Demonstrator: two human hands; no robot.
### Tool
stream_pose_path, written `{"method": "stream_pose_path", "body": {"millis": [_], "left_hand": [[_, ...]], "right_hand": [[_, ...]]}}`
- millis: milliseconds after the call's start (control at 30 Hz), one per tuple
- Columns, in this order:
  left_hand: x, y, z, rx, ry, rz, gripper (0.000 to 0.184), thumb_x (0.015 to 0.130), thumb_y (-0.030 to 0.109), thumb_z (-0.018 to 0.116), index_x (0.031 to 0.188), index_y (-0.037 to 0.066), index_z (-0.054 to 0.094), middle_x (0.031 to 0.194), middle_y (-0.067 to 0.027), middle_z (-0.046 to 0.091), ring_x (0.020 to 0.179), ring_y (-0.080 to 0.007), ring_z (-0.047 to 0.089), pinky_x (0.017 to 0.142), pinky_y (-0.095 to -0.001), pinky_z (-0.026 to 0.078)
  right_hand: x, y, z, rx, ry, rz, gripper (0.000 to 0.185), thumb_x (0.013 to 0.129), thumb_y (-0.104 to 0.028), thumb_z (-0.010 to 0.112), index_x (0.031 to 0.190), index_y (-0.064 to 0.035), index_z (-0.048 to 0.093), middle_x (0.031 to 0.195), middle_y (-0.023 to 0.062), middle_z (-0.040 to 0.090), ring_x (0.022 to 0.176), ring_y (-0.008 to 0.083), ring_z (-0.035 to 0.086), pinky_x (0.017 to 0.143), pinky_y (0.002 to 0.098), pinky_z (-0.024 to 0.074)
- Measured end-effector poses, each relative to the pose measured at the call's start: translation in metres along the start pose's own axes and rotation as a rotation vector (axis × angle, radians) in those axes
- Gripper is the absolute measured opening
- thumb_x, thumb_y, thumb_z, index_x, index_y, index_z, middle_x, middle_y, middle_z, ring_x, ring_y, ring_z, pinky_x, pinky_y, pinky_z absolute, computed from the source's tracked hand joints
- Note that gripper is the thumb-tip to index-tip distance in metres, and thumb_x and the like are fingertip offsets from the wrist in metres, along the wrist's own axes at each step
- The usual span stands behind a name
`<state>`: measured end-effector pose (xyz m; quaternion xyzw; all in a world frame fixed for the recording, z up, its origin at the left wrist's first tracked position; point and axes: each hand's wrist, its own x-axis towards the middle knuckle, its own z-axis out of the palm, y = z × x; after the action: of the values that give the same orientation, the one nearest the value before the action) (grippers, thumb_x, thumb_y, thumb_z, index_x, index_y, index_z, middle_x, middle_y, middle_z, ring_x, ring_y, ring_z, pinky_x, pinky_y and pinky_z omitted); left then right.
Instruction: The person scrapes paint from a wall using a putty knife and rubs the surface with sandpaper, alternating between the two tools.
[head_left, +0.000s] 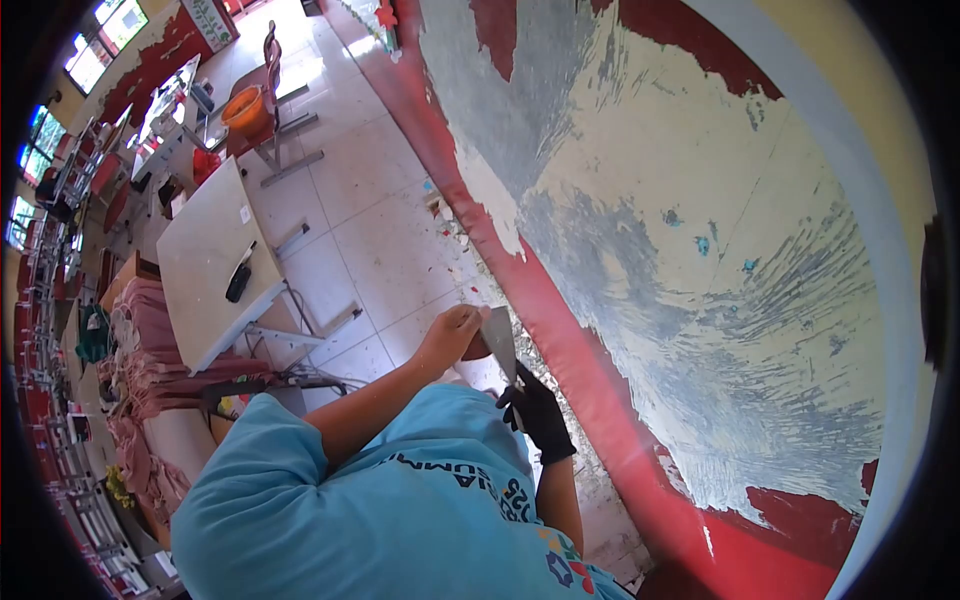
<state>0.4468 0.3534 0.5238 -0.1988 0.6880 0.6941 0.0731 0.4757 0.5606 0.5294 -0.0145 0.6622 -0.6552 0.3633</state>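
Note:
In front of my light blue shirt, a putty knife is held by its handle in my right hand [540,415], which wears a black glove. Its wide grey blade [500,340] points up and away from me. My bare left hand [450,340] is closed, its fingertips at the blade's left edge. A small reddish-brown piece [477,349] shows under those fingers, against the blade; its kind is unclear. Right of both hands rises a wall [700,300] with peeling red paint and scraped grey and cream patches.
Paint chips and debris [455,240] lie on the tiled floor along the wall's foot. On the left, a table [205,265] bears a black-handled knife-like tool [239,275]. Farther back an orange bucket [244,110] sits on a chair. Pinkish cloth [150,340] and stacked furniture crowd the far left.

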Motion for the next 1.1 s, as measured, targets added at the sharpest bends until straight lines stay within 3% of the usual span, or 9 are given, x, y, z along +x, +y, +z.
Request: {"method": "stream_pose_path", "body": {"millis": [67, 233, 300, 433, 533, 600, 767, 867, 1100], "left_hand": [[0.007, -0.005, -0.002, 0.023, 0.025, 0.100, 0.029, 0.088, 0.024, 0.061, 0.096, -0.004, 0.065, 0.077, -0.0048, 0.062, 0.067, -0.0075, 0.051, 0.056, -0.0247, 0.041], [0.026, 0.036, -0.025, 0.225, -0.104, 0.013, 0.029, 0.087, 0.026, 0.063, 0.093, -0.002, 0.065, 0.072, -0.0046, 0.061, 0.058, -0.0102, 0.052, 0.051, -0.0276, 0.042], [0.041, 0.043, -0.036, 0.378, -0.148, 0.177, 0.028, 0.086, 0.026, 0.064, 0.090, -0.002, 0.065, 0.068, -0.0063, 0.060, 0.055, -0.0102, 0.050, 0.049, -0.0286, 0.040], [0.071, 0.070, -0.065, 0.349, -0.228, 0.344, 0.022, 0.086, 0.019, 0.062, 0.087, -0.003, 0.065, 0.064, -0.0116, 0.060, 0.054, -0.0142, 0.052, 0.056, -0.0293, 0.043], [0.101, 0.095, -0.103, 0.305, -0.250, 0.358, 0.016, 0.088, 0.012, 0.058, 0.089, -0.003, 0.063, 0.072, -0.0114, 0.065, 0.067, -0.0152, 0.062, 0.063, -0.0279, 0.047], [0.123, 0.107, -0.129, 0.224, -0.237, 0.361, 0.011, 0.087, 0.005, 0.056, 0.091, -0.003, 0.062, 0.083, -0.0111, 0.068, 0.083, -0.0173, 0.067, 0.073, -0.0266, 0.049], [0.158, 0.135, -0.138, 0.242, -0.454, 0.391, 0.013, 0.090, 0.004, 0.051, 0.095, -0.005, 0.059, 0.087, -0.0116, 0.067, 0.088, -0.0159, 0.066, 0.079, -0.0249, 0.048], [0.150, 0.163, -0.105, 0.248, -0.604, 0.348, 0.018, 0.092, 0.012, 0.053, 0.100, -0.002, 0.061, 0.090, -0.0108, 0.068, 0.085, -0.0171, 0.065, 0.077, -0.0274, 0.049], [0.114, 0.220, -0.004, 0.113, -0.871, 0.589, 0.025, 0.096, 0.020, 0.050, 0.105, -0.001, 0.061, 0.094, -0.0093, 0.067, 0.088, -0.0125, 0.061, 0.078, -0.0262, 0.047]], "right_hand": [[0.000, 0.000, 0.001, -0.150, 0.021, -0.009, 0.053, 0.091, -0.010, 0.054, 0.141, -0.0079, 0.035, 0.076, 0.0045, 0.061, 0.058, 0.0078, 0.054, 0.051, 0.0219, 0.0458], [0.001, -0.022, 0.003, -0.096, 0.146, -0.006, 0.051, 0.087, -0.011, 0.061, 0.135, -0.0065, 0.044, 0.077, 0.0003, 0.058, 0.062, 0.0055, 0.052, 0.053, 0.0215, 0.0447], [0.006, -0.035, 0.008, -0.110, 0.213, -0.008, 0.050, 0.086, -0.012, 0.062, 0.133, -0.0062, 0.046, 0.076, 0.0000, 0.058, 0.062, 0.0051, 0.052, 0.053, 0.0214, 0.0444], [0.031, -0.058, 0.029, -0.101, 0.289, 0.022, 0.048, 0.084, -0.013, 0.066, 0.128, -0.0042, 0.051, 0.079, -0.0001, 0.059, 0.062, 0.0050, 0.052, 0.054, 0.0213, 0.0438], [0.056, -0.067, 0.047, 0.088, 0.439, -0.098, 0.045, 0.084, -0.014, 0.066, 0.125, -0.0008, 0.053, 0.083, 0.0004, 0.060, 0.063, 0.0050, 0.052, 0.055, 0.0218, 0.0441], [0.063, -0.093, 0.054, 0.068, 0.522, -0.101, 0.044, 0.085, -0.009, 0.062, 0.127, -0.0011, 0.050, 0.080, 0.0019, 0.058, 0.061, 0.0068, 0.053, 0.053, 0.0221, 0.0450], [0.066, -0.146, 0.075, 0.142, 0.645, -0.256, 0.048, 0.086, -0.002, 0.055, 0.132, -0.0029, 0.043, 0.076, 0.0029, 0.053, 0.059, 0.0087, 0.053, 0.049, 0.0224, 0.0443], [0.061, -0.164, 0.078, 0.233, 0.692, -0.426, 0.055, 0.085, 0.004, 0.049, 0.137, -0.0039, 0.034, 0.078, 0.0041, 0.052, 0.057, 0.0097, 0.053, 0.046, 0.0233, 0.0438], [0.036, -0.200, 0.044, 0.340, 0.709, -0.790, 0.078, 0.079, 0.011, 0.040, 0.147, -0.0140, 0.010, 0.099, 0.0116, 0.051, 0.057, 0.0132, 0.055, 0.043, 0.0219, 0.0446]]}}
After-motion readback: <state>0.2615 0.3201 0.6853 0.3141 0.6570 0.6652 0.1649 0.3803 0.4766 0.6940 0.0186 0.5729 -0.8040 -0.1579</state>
